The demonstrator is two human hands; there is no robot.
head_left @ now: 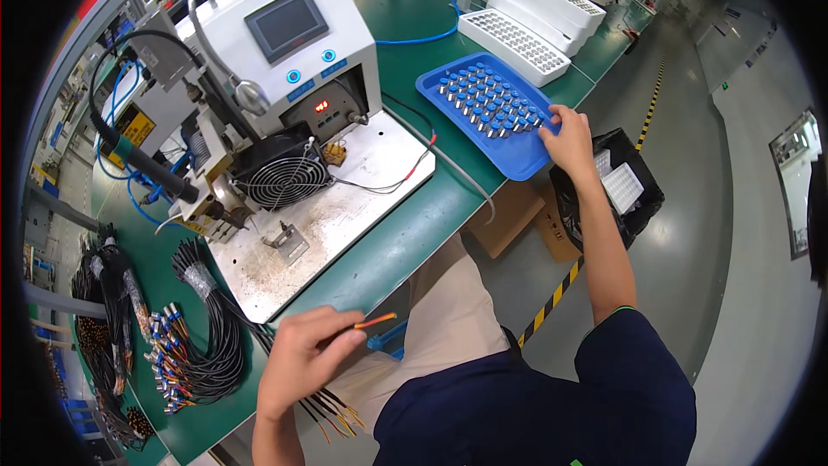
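My left hand (312,352) is closed in a pinch at the lower middle, gripping a thin cable. The cable's bare orange and red wire ends (376,321) stick out past the fingertips to the right. More dark cables with coloured wire tips (338,414) hang below this hand, over my lap. My right hand (569,142) is at the right edge of a blue tray (514,160), thumb and forefinger apart. Its fingertips are beside the nearest of several silver metal connectors with blue tops (488,102), standing in rows on the tray.
A white bench machine (285,78) with a small screen, fan (289,183) and metal base plate (345,224) stands on the green table (405,250). Cable bundles with metal connectors (172,354) lie at left. White perforated trays (517,45) sit behind the blue one; a black-lined bin (642,198) stands right.
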